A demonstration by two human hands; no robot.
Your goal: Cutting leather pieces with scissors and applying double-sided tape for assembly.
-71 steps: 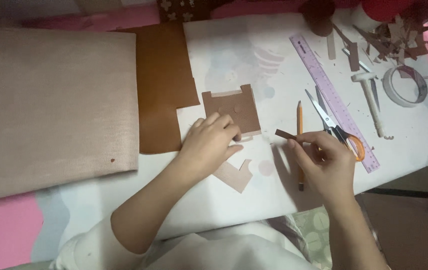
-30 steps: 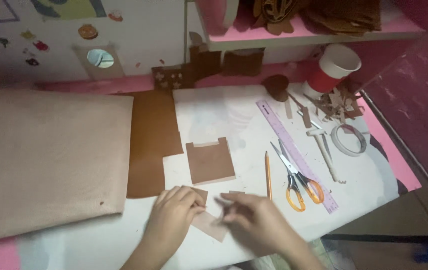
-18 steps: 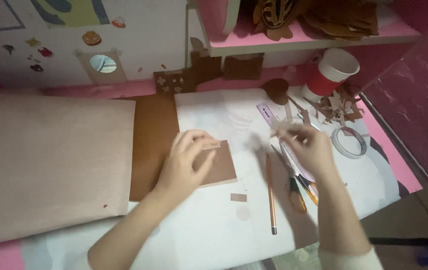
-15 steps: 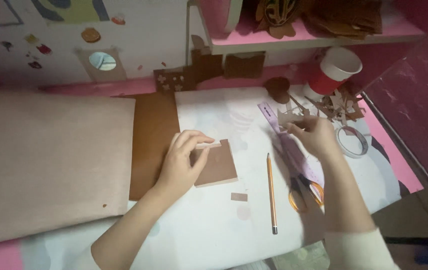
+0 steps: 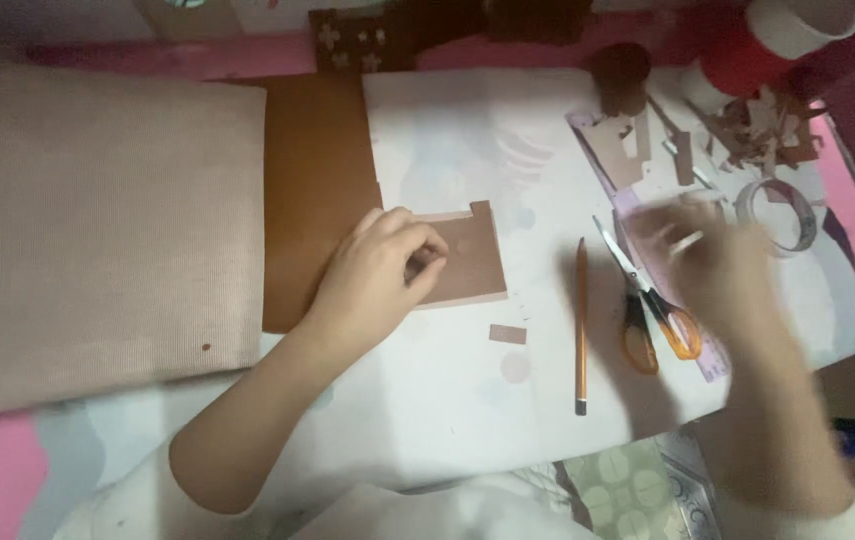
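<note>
Since 0.5 s ago: right hand [image 5: 723, 265] has pulled back from the far scrap pile toward the scissors and ruler, now a motion blur; left hand has stayed on the brown piece; camera tilted down a bit, pencil and small scrap unmoved.
Nearest: patterned green-and-white paper [image 5: 628, 485] at the bottom edge, beside the right forearm.
Pencil: pencil [image 5: 581, 325] lies lengthwise on the white sheet, apart from both hands, between the small scrap and the scissors.
Small scrap: small brown strip [image 5: 508, 334] on the white sheet, just below the cut piece, not touching it.
Left hand: left hand [image 5: 378, 280] fingers curled, tips pressing down on the left part of the brown cardboard piece [image 5: 470, 262], holding it flat to the desk.
Work piece: notched brown cardboard rectangle, flat on the white sheet [image 5: 448, 140], left edge overlapping the large brown sheet [image 5: 313, 190].
Right hand: over the orange-handled scissors [image 5: 648, 305] and purple ruler [image 5: 648, 270]; something thin and pale seems pinched in the fingers, too blurred to be sure; open or closed, cannot tell.
Left side: big beige textured board [image 5: 98, 220] covers the left of the desk.
Far: tape roll [image 5: 776, 212], heap of brown offcuts [image 5: 748, 125], red-and-white cup [image 5: 763, 40] at the far right.
Doing it well (judgement): keep the left fingertips flat and spread so the piece doesn't slide or lift; slow the right hand before it comes down; keep it clear of the scissor blades and don't knock the pencil.
</note>
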